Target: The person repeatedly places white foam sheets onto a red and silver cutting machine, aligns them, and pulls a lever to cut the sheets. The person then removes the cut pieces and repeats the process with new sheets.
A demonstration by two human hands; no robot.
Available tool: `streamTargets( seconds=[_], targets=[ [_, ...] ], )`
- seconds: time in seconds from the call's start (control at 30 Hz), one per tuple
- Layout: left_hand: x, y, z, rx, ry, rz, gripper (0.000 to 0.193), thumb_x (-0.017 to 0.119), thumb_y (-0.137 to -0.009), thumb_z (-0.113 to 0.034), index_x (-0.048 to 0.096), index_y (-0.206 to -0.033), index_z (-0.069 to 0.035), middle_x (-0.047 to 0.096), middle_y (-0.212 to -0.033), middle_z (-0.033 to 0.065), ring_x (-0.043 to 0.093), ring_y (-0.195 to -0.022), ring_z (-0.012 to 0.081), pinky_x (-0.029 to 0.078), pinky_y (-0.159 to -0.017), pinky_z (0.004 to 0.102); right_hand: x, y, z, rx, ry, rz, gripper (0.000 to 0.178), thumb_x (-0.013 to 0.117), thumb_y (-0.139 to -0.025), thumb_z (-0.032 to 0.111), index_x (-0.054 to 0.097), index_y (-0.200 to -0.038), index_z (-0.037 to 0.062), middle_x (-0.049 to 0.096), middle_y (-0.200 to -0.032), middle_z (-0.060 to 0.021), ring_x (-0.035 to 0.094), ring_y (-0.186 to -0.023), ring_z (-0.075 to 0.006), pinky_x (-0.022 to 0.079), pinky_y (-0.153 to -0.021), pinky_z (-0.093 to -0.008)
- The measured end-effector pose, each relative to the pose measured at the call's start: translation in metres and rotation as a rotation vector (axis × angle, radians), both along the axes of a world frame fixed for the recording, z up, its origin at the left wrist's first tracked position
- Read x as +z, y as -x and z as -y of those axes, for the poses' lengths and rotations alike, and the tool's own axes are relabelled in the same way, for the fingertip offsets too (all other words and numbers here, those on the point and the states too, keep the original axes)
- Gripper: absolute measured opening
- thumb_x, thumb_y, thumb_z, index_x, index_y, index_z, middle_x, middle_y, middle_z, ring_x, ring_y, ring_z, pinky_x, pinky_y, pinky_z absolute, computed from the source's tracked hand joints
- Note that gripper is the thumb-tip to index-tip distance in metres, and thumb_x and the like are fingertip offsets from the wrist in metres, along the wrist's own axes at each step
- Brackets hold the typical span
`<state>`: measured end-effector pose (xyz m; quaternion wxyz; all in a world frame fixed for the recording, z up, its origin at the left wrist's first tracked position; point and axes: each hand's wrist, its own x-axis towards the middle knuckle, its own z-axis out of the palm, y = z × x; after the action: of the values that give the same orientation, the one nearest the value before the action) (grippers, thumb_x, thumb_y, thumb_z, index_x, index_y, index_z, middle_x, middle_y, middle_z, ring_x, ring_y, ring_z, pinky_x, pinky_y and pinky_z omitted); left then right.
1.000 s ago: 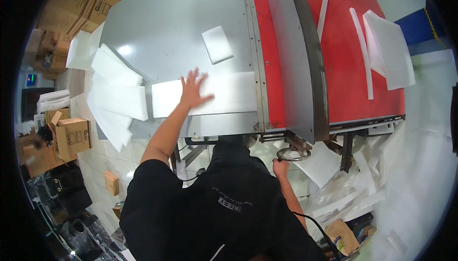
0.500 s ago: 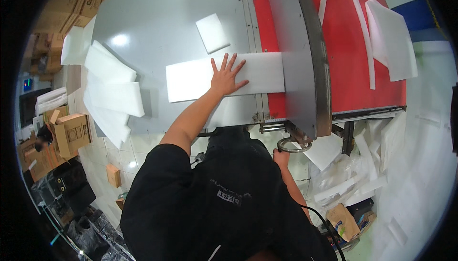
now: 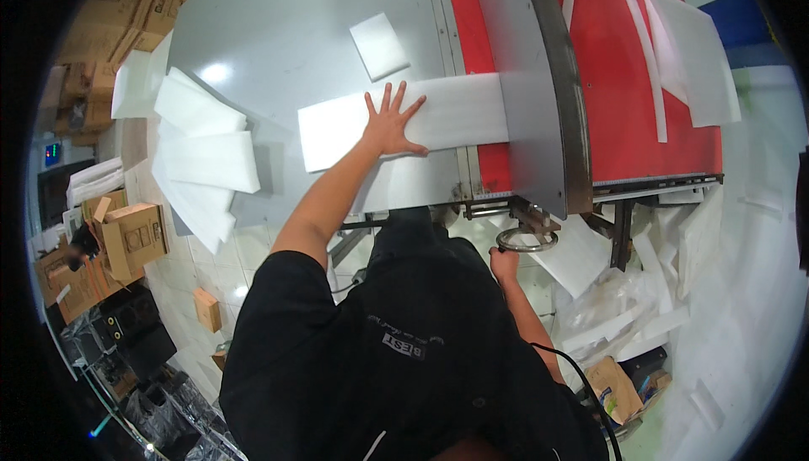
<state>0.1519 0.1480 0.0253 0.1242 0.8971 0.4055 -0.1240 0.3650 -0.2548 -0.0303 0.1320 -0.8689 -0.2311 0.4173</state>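
Foam sheet (image 3: 404,120) on the grey counter (image 3: 286,31) looks light and bendy, best handled flat, as the left hand (image 3: 393,126) presses it with open spread fingers.

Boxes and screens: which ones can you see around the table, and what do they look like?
Cardboard boxes: stacked at the upper left, behind the grey table; brown and flattish.
Open carton: on the floor at left; brown, flaps up.
Small screen: at the far left edge; dark, with a little blue glow.
Paper bag: on the floor at lower right; brown, crumpled.
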Motion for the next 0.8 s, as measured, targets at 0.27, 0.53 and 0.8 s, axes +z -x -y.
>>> streamTargets(
  seconds=[0.27,0.53,0.8],
  targets=[
    [-0.008,-0.005,0.006,-0.026,-0.082,0.069,0.135,0.065,-0.054,-0.091,0.017,-0.163,-0.029,0.005,-0.169,0.0180,0.002,-0.156,0.0384,-0.001,-0.115,0.0753,-0.039,0.002,0.017,-0.033,-0.207,0.125,0.025,0.067,-0.076,0.017,0.065,-0.083,-0.0075,0.068,-0.077,-0.0232,0.066,-0.075,-0.0341,0.050,-0.075,-0.0428],
    [0.000,-0.002,0.007,-0.041,-0.105,0.073,0.137,0.067,-0.058,-0.087,0.017,-0.162,-0.014,0.009,-0.168,0.0184,0.005,-0.156,0.0318,0.000,-0.119,0.0682,-0.032,-0.001,0.010,-0.083,-0.071,-0.009,0.032,0.065,-0.077,0.020,0.064,-0.092,-0.0084,0.069,-0.092,-0.0287,0.065,-0.091,-0.0451,0.049,-0.085,-0.0485],
    [-0.004,-0.001,0.012,-0.063,-0.151,0.130,0.135,0.062,-0.063,-0.088,0.015,-0.162,-0.010,0.009,-0.168,0.0178,0.005,-0.157,0.0304,-0.001,-0.120,0.0668,-0.111,-0.016,0.051,-0.186,-0.315,0.037,0.019,0.069,-0.076,0.011,0.064,-0.087,-0.0038,0.064,-0.083,-0.0083,0.057,-0.078,-0.0209,0.048,-0.077,-0.0363]
  ],
)
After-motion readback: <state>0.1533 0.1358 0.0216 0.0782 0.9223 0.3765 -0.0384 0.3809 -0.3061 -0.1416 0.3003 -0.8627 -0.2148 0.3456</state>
